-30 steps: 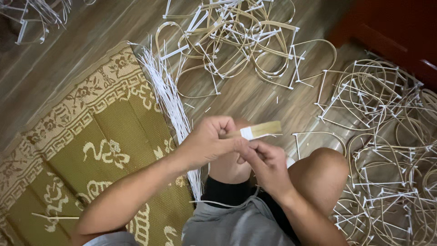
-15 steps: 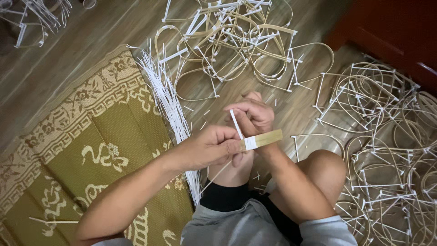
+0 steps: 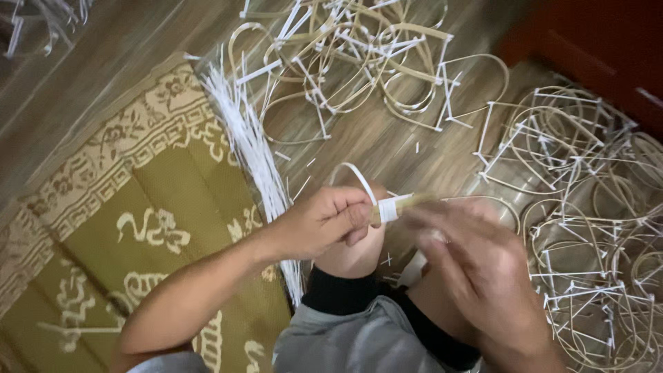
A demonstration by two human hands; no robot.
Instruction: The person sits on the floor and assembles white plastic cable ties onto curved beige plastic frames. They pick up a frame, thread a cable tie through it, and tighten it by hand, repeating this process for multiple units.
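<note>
My left hand (image 3: pixel 324 222) grips a thin bamboo strip (image 3: pixel 409 202) just above my bare knee. A white plastic tie (image 3: pixel 359 181) is wound around the strip beside my fingers, with its free end looping up and over my hand. My right hand (image 3: pixel 476 266) is blurred with motion. It sits just right of the strip, fingers at the wrapped spot; I cannot tell whether it holds the white tie.
A bundle of loose white ties (image 3: pixel 252 155) lies along the edge of a green and gold mat (image 3: pixel 138 228). Bent bamboo hoop frames joined with white ties are piled at the top (image 3: pixel 359 62) and on the right (image 3: pixel 587 193). The floor is wood. A dark red cabinet (image 3: pixel 594 48) stands top right.
My right hand came down from above the strip to its right side and nearer the camera. The white tie now loops over my left hand. The view moved closer.
</note>
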